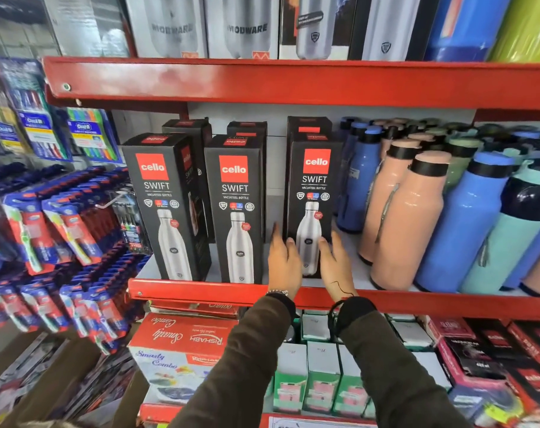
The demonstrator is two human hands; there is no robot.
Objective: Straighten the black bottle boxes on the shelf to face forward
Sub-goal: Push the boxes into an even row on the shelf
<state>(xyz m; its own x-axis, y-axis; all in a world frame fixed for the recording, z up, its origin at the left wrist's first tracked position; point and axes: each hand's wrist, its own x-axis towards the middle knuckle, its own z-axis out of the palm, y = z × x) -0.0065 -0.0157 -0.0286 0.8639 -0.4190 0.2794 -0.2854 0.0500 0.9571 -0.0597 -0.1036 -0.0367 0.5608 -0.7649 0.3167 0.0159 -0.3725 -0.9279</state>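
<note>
Your sleeves (395, 375) reach over the red shelf edge (201, 291). Both hands are spread: your left hand (283, 262) and right hand (336, 264) flank the right box's (313, 186) base, fingers touching it. Two more boxes (236, 208) stand left of your hands.

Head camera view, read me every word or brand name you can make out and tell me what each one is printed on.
"cello", "SWIFT", "VACUSTEEL BOTTLE": front of each front-row black bottle box.
"MODWARE": grey bottle boxes on the upper shelf.
"Oral-B": hanging toothbrush packs.
"Smarty Combo", "RISHABH": red box below, its top print upside down.
Badges under "VACUSTEEL BOTTLE", box tops and lower-right dark boxes: too small or blurred.
</note>
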